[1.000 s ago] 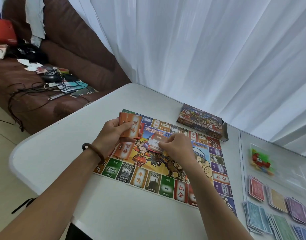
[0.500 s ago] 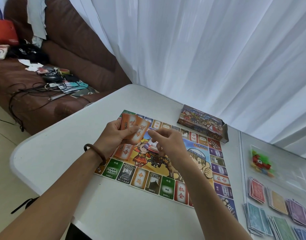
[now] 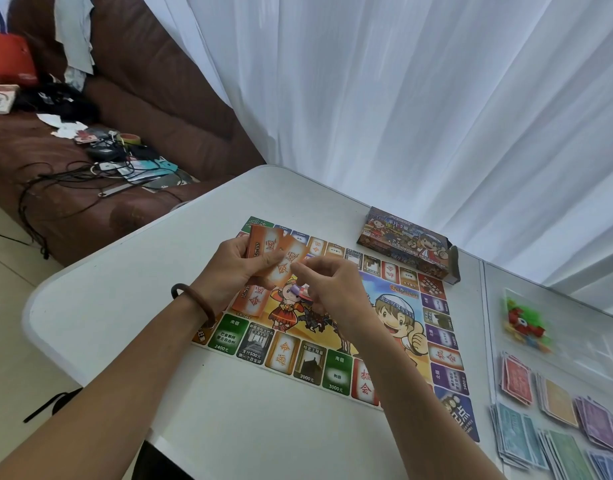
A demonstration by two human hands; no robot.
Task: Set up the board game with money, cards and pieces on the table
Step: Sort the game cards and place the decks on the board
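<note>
- With left hand [image 3: 234,271], grips a fan of orange cards [image 3: 273,251] above the far left corner of the board [image 3: 395,344], thumb laid across the front card.
- With right hand [image 3: 332,289], comes back up to that fan after setting a red card down near the board's middle a second ago. Keeps fingers curled, with fingertips [image 3: 295,268] at the front orange card's edge. Cannot tell whether already pinching it.
- Points to one more card sorted and the next about to be drawn.
- Shows two piles on the board so far: an orange pile [image 3: 254,301] on its left part, just under the left hand, and a red pile [image 3: 304,289] nearer its middle, mostly hidden by the right hand.
- Looks like card sorting only partway done, judging by the fan yet to be dealt out.
- Finds the game box [image 3: 407,249] lying just beyond the board's far right corner with its end flap [image 3: 454,266] open. Cannot see inside.
- Finds a clear bag [image 3: 525,320] well to the right of the board, holding red and green pieces, too blurred to count.
- Finds the money stacks [image 3: 557,403] right of the board's near corner, loose by colour, in no container.
</note>
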